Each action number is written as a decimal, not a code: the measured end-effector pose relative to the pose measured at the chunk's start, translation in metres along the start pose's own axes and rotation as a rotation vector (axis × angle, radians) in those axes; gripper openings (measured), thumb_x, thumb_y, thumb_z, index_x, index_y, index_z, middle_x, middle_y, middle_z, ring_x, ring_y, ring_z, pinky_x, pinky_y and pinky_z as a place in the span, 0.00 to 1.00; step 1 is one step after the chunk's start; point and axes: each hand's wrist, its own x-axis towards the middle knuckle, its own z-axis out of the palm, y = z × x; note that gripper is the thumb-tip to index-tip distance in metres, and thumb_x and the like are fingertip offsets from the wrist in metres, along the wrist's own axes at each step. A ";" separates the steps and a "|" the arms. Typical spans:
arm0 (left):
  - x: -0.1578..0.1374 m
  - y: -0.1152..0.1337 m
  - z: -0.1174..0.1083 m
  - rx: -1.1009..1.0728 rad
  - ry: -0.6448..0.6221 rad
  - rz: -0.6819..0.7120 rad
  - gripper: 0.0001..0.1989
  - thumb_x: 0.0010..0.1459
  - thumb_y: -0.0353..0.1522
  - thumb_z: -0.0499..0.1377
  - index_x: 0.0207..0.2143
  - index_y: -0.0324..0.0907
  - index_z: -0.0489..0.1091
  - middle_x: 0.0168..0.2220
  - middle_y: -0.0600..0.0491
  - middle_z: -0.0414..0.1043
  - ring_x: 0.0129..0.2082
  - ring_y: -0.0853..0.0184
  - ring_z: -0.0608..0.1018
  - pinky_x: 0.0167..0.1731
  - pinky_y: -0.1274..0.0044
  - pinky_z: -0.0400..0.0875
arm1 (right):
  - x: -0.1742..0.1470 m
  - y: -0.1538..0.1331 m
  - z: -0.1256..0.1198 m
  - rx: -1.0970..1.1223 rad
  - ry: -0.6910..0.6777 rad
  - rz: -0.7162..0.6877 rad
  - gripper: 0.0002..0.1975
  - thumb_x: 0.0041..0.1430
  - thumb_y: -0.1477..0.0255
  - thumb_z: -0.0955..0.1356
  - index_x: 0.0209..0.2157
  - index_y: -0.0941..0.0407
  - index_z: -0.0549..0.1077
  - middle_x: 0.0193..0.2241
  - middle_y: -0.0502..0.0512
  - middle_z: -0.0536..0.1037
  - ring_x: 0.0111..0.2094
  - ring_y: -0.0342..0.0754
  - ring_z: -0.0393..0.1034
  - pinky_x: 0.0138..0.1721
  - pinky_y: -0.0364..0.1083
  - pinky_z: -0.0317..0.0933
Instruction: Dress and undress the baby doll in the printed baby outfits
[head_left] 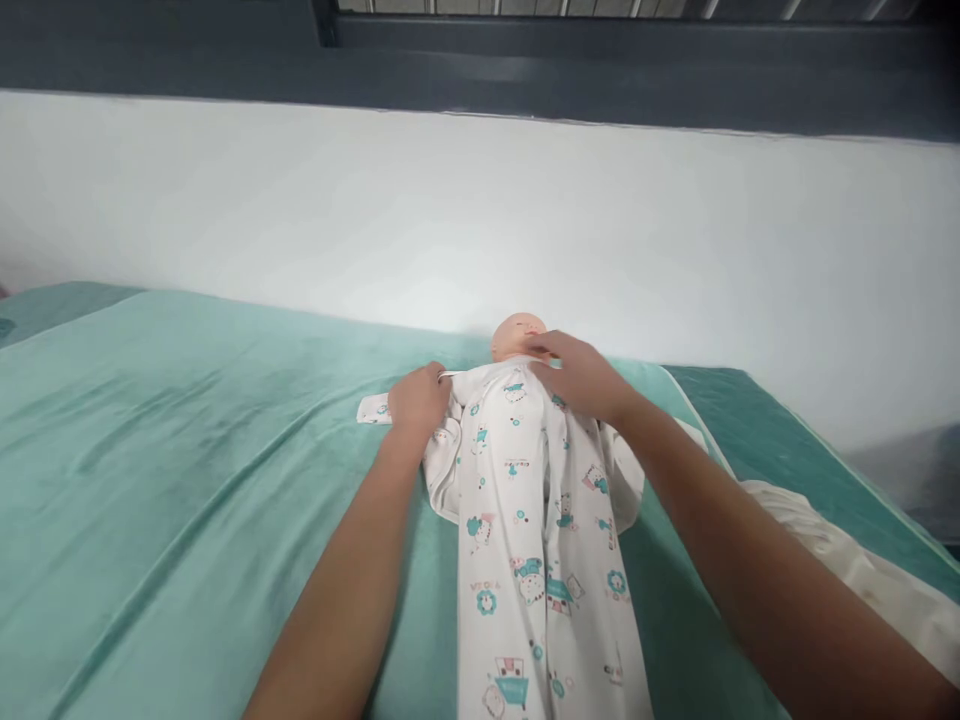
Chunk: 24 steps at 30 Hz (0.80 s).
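A baby doll [517, 335] lies on its back with its head toward the wall, only its bald head bare. White baby clothes [517, 520] printed with teal and pink cartoon figures cover its body and run down toward me. At the shoulder on the left, my left hand [420, 400] is closed on the cloth, with a sleeve end [373, 409] sticking out past it. My right hand [577, 375] rests by the doll's chin and the collar, its thumb and fingers apart. The doll's arms and legs are hidden.
A teal sheet [187, 480] with creases covers the bed. White cloth [847, 550] lies bunched at the right, partly behind my right forearm. Beyond the bed's far edge rises a white wall [375, 210], with a dark frame [480, 68] above it.
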 end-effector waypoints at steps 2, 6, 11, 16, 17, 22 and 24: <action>-0.001 0.000 -0.001 0.006 -0.001 0.004 0.19 0.62 0.36 0.45 0.47 0.49 0.73 0.43 0.48 0.79 0.44 0.55 0.79 0.39 0.68 0.70 | 0.015 -0.030 0.010 -0.060 -0.195 -0.117 0.19 0.63 0.69 0.62 0.54 0.54 0.71 0.56 0.57 0.73 0.57 0.52 0.66 0.57 0.50 0.60; -0.003 0.001 -0.002 0.023 0.003 0.021 0.18 0.63 0.35 0.45 0.45 0.48 0.73 0.43 0.48 0.79 0.45 0.55 0.79 0.41 0.67 0.70 | 0.046 -0.068 0.034 -0.380 -0.510 -0.191 0.16 0.62 0.71 0.62 0.49 0.58 0.73 0.51 0.64 0.76 0.46 0.55 0.73 0.42 0.49 0.65; -0.005 0.002 -0.003 0.037 -0.014 0.025 0.18 0.64 0.34 0.44 0.44 0.46 0.73 0.44 0.46 0.79 0.46 0.55 0.79 0.43 0.67 0.69 | 0.063 -0.086 0.053 -0.590 -0.673 -0.150 0.15 0.58 0.67 0.66 0.45 0.59 0.74 0.49 0.66 0.76 0.38 0.56 0.76 0.32 0.48 0.63; -0.005 0.000 -0.002 0.013 -0.007 0.040 0.17 0.65 0.34 0.45 0.44 0.45 0.73 0.44 0.46 0.79 0.46 0.56 0.79 0.42 0.68 0.69 | 0.060 -0.088 0.062 -0.656 -0.620 -0.124 0.17 0.55 0.67 0.70 0.46 0.58 0.73 0.47 0.68 0.77 0.42 0.59 0.75 0.35 0.49 0.64; -0.005 -0.001 -0.003 0.003 -0.008 0.039 0.17 0.65 0.35 0.45 0.44 0.46 0.73 0.45 0.46 0.79 0.46 0.57 0.79 0.42 0.69 0.69 | 0.059 -0.087 0.062 -0.659 -0.613 -0.127 0.19 0.55 0.67 0.70 0.47 0.58 0.72 0.46 0.67 0.77 0.42 0.58 0.75 0.35 0.49 0.64; -0.004 -0.006 -0.006 -0.080 -0.001 0.007 0.18 0.65 0.35 0.45 0.47 0.47 0.73 0.45 0.47 0.78 0.46 0.58 0.78 0.40 0.70 0.69 | 0.052 -0.082 0.046 -0.666 -0.576 -0.104 0.21 0.55 0.66 0.68 0.50 0.58 0.69 0.46 0.64 0.76 0.41 0.57 0.74 0.29 0.47 0.61; -0.004 -0.009 -0.006 -0.117 0.004 -0.014 0.18 0.64 0.34 0.46 0.47 0.47 0.72 0.45 0.47 0.78 0.46 0.57 0.78 0.40 0.70 0.70 | 0.050 -0.078 0.038 -0.677 -0.563 -0.066 0.20 0.55 0.67 0.67 0.50 0.57 0.68 0.47 0.63 0.75 0.40 0.56 0.74 0.28 0.46 0.59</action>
